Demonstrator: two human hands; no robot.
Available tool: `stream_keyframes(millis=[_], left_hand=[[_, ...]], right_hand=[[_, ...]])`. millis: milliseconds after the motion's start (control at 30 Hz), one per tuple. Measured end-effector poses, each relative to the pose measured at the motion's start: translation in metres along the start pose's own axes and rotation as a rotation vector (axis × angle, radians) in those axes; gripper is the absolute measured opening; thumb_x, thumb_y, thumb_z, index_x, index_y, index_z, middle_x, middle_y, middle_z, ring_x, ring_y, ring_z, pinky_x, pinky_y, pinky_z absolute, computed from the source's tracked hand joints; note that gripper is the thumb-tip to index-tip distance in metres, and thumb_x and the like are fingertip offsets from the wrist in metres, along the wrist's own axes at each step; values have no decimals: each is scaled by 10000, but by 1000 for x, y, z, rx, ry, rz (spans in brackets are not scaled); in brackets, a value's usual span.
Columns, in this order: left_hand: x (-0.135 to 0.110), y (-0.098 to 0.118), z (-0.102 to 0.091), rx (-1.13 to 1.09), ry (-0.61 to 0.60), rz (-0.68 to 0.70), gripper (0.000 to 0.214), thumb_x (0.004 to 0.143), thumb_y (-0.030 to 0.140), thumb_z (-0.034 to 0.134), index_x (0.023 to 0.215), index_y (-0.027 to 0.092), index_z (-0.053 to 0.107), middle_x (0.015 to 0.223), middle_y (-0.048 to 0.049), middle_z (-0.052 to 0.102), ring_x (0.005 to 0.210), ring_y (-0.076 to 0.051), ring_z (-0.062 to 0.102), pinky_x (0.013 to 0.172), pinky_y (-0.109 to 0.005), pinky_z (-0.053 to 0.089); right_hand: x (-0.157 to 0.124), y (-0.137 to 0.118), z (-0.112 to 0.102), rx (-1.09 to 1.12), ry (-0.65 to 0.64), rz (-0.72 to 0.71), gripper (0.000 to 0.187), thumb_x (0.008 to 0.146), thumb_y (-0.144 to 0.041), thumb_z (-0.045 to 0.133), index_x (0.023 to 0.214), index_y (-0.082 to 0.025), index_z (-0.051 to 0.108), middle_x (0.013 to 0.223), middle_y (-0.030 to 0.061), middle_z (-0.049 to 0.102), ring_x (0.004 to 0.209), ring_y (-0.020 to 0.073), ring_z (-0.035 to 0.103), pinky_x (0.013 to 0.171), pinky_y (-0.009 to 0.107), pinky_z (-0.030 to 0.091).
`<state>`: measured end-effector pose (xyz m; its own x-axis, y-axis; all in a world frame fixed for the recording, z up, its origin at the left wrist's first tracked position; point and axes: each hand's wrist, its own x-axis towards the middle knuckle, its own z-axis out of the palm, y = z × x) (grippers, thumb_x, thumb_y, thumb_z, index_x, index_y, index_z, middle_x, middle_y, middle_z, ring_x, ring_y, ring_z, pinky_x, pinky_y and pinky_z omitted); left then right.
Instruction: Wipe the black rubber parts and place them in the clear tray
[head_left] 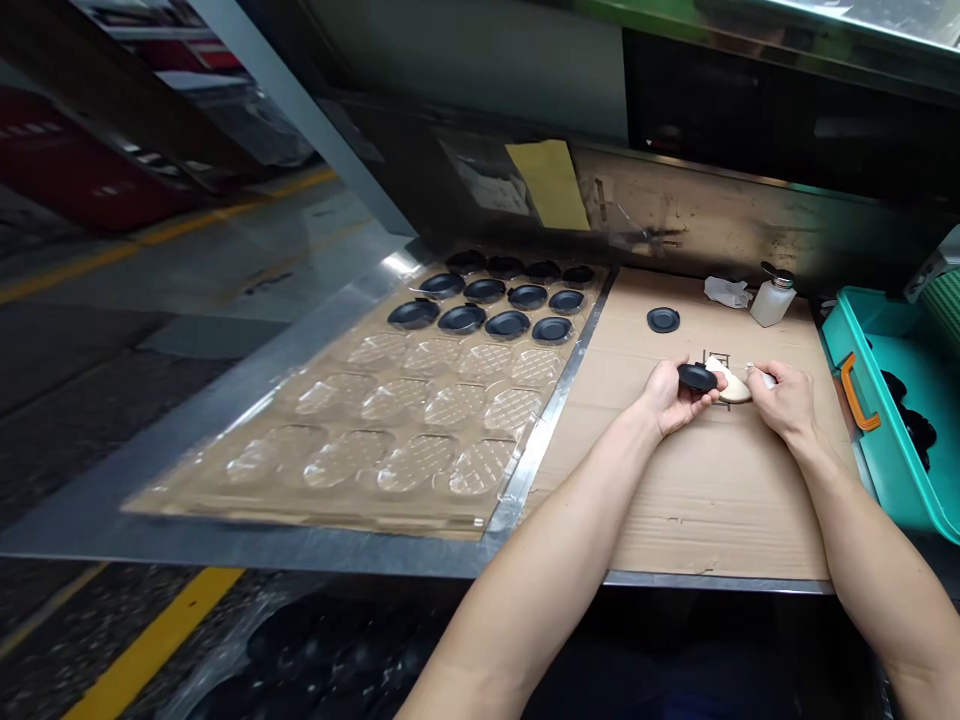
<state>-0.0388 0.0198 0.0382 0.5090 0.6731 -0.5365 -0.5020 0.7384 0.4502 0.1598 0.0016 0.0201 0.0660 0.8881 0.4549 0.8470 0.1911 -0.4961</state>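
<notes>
While both bare hands work just above a flat brown cardboard sheet, the person's left hand holds a glossy black oval plastic piece in the middle of the sheet. The left fingers curl around the piece and clamp it against the thumb. The right hand sits just beside it, its fingertips pinched together on a crumpled cream cloth, which touches the black piece between the hands.

Farther back on the cardboard, a matching black oval disc lies flat by itself. Beyond it are a crumpled white rag and an upright white plastic bottle with a metal pump top. A teal plastic bin with an orange handle stands to the right of the sheet, holding dark items. To the left, past a metal strip, lies a transparent plastic tray of oval hollows on a tan backing. Black oval pieces fill its far rows, and its near hollows hold none. Nothing stands between the hands and the piece.
</notes>
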Motion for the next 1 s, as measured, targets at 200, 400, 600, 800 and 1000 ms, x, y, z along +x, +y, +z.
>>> stream_keyframes(millis=[200, 400, 600, 800, 1000], left_hand=[[-3, -2, -3, 112, -208, 285, 504, 954, 587, 496, 1037, 108, 632, 1017, -175, 716, 705, -160, 681, 508, -209, 488], [-2, -14, -5, 784, 205, 1108, 675, 643, 288, 903, 1195, 194, 526, 1246, -132, 644, 1197, -247, 624, 1037, -373, 484], [1, -22, -10, 1155, 313, 1430, 721, 717, 221, 843, 1318, 220, 444, 1301, -134, 561, 1256, -258, 588, 1118, -420, 445], [1, -22, -10, 1160, 328, 1421, 738, 717, 232, 845, 1324, 222, 425, 1294, -131, 606, 1292, -263, 556, 1124, -424, 422], [-4, -16, -11, 1264, 339, 1333, 490, 788, 355, 776, 1211, 202, 582, 1213, -121, 653, 1185, -259, 598, 1045, -382, 459]], right_hand=[[6, 18, -4, -72, 63, 82, 322, 872, -415, 543, 852, -194, 778, 798, 71, 756, 730, 202, 664, 678, 276, 426], [10, 34, -6, -113, 55, 172, 355, 879, -433, 519, 860, -191, 778, 786, 85, 755, 726, 219, 662, 651, 284, 414], [10, 36, -5, -121, 60, 184, 337, 865, -436, 535, 856, -208, 783, 827, 89, 769, 754, 230, 675, 657, 285, 418], [9, 34, -6, -112, 56, 186, 335, 861, -436, 534, 818, -203, 771, 796, 86, 760, 743, 229, 675, 654, 287, 410], [8, 35, -4, -105, 38, 190, 316, 859, -432, 544, 828, -213, 769, 805, 76, 764, 752, 228, 680, 678, 288, 423]])
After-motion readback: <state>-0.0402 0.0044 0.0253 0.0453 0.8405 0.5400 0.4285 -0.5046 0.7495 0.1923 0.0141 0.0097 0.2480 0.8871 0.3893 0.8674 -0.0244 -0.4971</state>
